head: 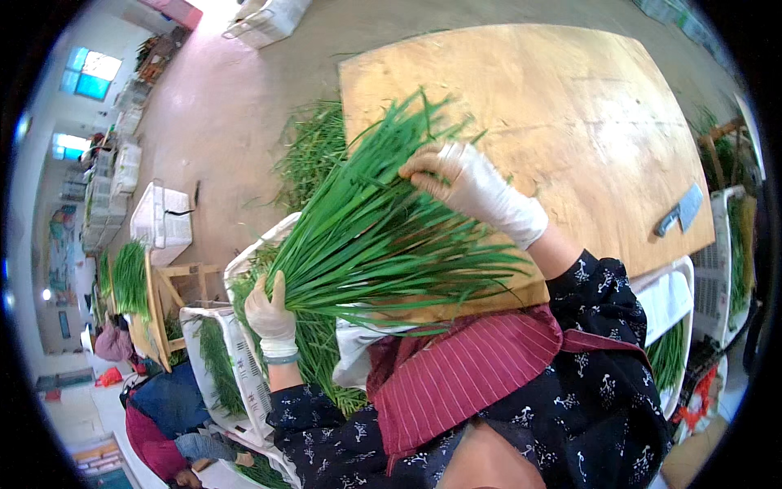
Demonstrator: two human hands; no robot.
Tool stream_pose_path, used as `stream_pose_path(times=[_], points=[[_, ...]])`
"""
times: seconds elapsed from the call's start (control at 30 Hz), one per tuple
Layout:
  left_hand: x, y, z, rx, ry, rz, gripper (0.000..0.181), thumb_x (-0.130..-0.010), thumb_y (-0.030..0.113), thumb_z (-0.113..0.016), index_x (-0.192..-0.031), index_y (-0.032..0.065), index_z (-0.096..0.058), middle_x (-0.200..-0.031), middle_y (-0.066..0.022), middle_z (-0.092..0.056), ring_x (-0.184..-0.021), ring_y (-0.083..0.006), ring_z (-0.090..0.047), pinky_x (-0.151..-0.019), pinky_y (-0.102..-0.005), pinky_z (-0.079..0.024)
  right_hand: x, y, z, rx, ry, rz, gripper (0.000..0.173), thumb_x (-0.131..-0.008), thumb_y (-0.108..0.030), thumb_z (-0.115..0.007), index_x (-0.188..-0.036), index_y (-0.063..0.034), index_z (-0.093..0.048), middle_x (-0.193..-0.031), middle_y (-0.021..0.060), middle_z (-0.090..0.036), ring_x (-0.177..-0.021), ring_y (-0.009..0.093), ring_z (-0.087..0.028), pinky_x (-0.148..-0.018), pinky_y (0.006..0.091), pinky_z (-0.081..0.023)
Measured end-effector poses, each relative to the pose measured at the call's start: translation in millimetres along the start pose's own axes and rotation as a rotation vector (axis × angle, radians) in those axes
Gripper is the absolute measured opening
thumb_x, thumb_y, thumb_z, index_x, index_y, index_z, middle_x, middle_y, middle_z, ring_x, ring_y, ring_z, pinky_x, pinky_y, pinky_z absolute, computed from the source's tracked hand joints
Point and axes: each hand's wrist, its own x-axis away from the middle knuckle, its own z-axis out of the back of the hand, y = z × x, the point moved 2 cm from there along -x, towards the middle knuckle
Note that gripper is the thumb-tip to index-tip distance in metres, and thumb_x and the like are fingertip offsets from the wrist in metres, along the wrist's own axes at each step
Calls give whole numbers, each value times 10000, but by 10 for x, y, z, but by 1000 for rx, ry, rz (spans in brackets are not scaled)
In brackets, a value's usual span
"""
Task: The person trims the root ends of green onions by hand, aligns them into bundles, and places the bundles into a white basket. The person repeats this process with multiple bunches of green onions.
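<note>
My left hand (272,315), in a pale glove, grips a large bunch of long flat green leaves (360,238), likely garlic chives, by its narrow end. The leaves fan out to the right, over the near left part of a wooden tabletop (586,140). Also gloved, my right hand (449,177) is bent over the spread leaves, its thumb and fingertips pinched on some of them. The fingers partly hide what lies between them.
A cleaver (681,211) lies near the table's right edge. Loose leaves (314,153) are heaped beyond the left edge. White plastic crates (229,360) with greens stand at my left, another crate (675,293) at my right. A person (165,422) bends over at lower left.
</note>
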Motion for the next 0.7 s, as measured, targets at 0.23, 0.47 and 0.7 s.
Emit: stream_pose_path(times=[0.23,0.47,0.7], points=[[-251,-903,177,-419,-212,0,760,-720,15,-552,-1359,385,-372,-1047,-72,-544,-740,-240,-557,-635,-381,-467,31,-284,-475,297,-638,12,374,-789,-294,-633,-1120,-126,-593,-836,140,-633,-813,296,-617,-708,402,-482],[-373,-1397,487,-571,-197,27,727,-753,56,-562,-1367,379,-344,-1031,-65,-548,-736,-217,-547,-656,-369,-469,5,-337,-566,324,-587,105,358,-786,-249,-649,-1109,-104,-601,-1009,117,-622,-885,302,-597,-786,400,-467],[19,-1357,777,-418,54,87,440,-774,145,-597,-1205,231,-567,-1140,-106,-567,-922,-291,-572,-743,-380,-468,-654,-906,-619,118,69,278,529,-714,-177,-693,-1213,-124,-525,-1231,151,-521,-988,325,-572,-851,424,-461]])
